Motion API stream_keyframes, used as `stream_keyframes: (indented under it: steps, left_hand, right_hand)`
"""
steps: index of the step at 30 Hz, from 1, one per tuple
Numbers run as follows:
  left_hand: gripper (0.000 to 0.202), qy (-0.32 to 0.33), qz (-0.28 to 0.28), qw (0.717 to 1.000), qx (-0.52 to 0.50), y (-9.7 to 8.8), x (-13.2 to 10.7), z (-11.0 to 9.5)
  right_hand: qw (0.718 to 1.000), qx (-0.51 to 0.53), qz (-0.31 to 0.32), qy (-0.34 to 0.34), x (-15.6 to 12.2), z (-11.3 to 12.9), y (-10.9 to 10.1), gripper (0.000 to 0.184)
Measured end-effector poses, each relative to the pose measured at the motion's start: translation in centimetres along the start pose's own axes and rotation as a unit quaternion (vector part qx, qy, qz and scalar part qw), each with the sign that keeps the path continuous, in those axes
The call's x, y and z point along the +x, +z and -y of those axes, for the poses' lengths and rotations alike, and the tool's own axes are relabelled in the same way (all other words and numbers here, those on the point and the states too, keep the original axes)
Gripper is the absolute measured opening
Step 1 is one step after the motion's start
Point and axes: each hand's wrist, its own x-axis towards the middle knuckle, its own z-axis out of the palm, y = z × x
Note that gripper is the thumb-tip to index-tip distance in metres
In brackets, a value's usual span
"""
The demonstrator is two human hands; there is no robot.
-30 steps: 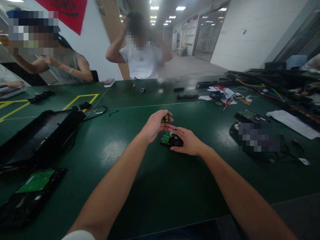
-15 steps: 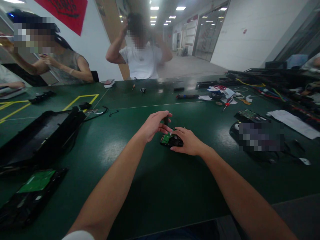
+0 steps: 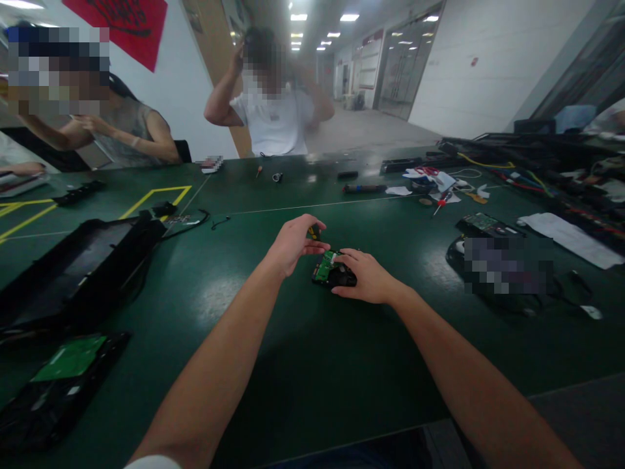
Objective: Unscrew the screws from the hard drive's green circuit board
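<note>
In the head view, a small black device with a green circuit board (image 3: 324,266) lies on the dark green table in front of me. My right hand (image 3: 365,276) grips it from the right, the thumb at its near edge and the fingers over its top. Just above its far left side is my left hand (image 3: 299,245), fingers curled around a short black-and-yellow tool handle (image 3: 314,231). The handle is tilted and mostly hidden by the fingers, so its tip cannot be made out.
On the left lie a long black housing (image 3: 63,267) and a black panel with a green board (image 3: 71,358). At right are a black device with cables (image 3: 454,254), a white cloth (image 3: 571,238) and a red screwdriver (image 3: 442,203). Two people sit across the table.
My left hand has drawn back slightly up and left from the board, and the tool handle has tipped over from near upright. More of the green board shows. My right hand stays put.
</note>
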Motion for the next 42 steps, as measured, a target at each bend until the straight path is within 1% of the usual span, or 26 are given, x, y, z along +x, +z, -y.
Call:
stream_keyframes:
  steps: [2,3,7,9,11,17,19,21,23,27,29,31,33,35,39,42]
  left_hand:
    - [0.023,0.004,0.000,1.000,0.012,0.3,-0.3,-0.2]
    - [0.025,0.004,0.009,1.000,0.017,0.6,-0.4,-0.2]
    - [0.026,-0.014,0.067,0.998,0.011,1.5,-0.8,0.0]
    - [0.025,-0.023,0.085,0.996,0.002,1.6,-0.8,0.3]
    - [0.024,-0.024,0.082,0.996,-0.008,1.5,-0.6,0.5]
    - [0.029,-0.016,0.033,0.999,-0.034,0.1,0.3,0.6]
    - [0.029,-0.012,0.018,0.999,-0.036,-0.1,0.4,0.6]
    - [0.029,-0.012,0.019,0.999,-0.036,0.0,0.2,0.5]
    - [0.030,-0.020,0.044,0.998,-0.028,0.3,0.0,0.4]
    - [0.027,-0.044,0.115,0.992,-0.014,1.0,-0.5,0.5]
    - [0.026,-0.049,0.131,0.990,-0.008,1.1,-0.6,0.6]
    - [0.024,-0.047,0.127,0.991,-0.006,1.0,-0.5,0.6]
    - [0.021,-0.042,0.110,0.993,-0.003,0.8,-0.4,0.4]
    - [0.022,-0.035,0.083,0.996,0.007,0.3,-0.2,0.3]
    - [0.029,-0.016,0.029,0.999,0.029,-0.4,0.1,-0.1]
    - [0.031,-0.002,0.023,0.999,0.042,-0.2,0.0,-0.2]
  right_hand:
    - [1.000,0.002,-0.003,0.002,0.0,0.0,0.0,0.073]
    - [1.000,0.003,-0.004,0.004,0.0,0.0,0.1,0.073]
    - [1.000,-0.001,-0.001,0.004,0.2,-0.1,0.2,0.075]
    - [1.000,-0.002,0.000,0.005,0.2,-0.2,0.2,0.076]
    - [1.000,-0.002,-0.001,0.007,0.2,-0.2,0.2,0.077]
    - [1.000,0.001,-0.005,-0.002,0.0,-0.1,0.1,0.074]
    - [1.000,0.000,-0.008,-0.001,0.0,-0.1,0.1,0.073]
    - [1.000,-0.001,-0.004,0.001,0.0,-0.1,0.0,0.073]
    - [1.000,-0.002,0.002,0.004,0.1,0.0,0.0,0.074]
    - [1.000,-0.006,0.005,0.005,0.2,0.0,-0.1,0.073]
    - [1.000,-0.007,0.007,0.003,0.3,0.0,-0.1,0.070]
    - [1.000,-0.006,0.009,0.002,0.3,0.1,-0.1,0.071]
    - [1.000,-0.004,0.008,0.003,0.2,0.1,-0.1,0.073]
    - [1.000,-0.001,0.005,0.006,0.2,0.1,-0.1,0.074]
    - [1.000,0.002,0.006,0.008,0.1,0.1,-0.1,0.073]
    - [1.000,0.003,0.006,0.008,0.0,0.1,-0.1,0.073]
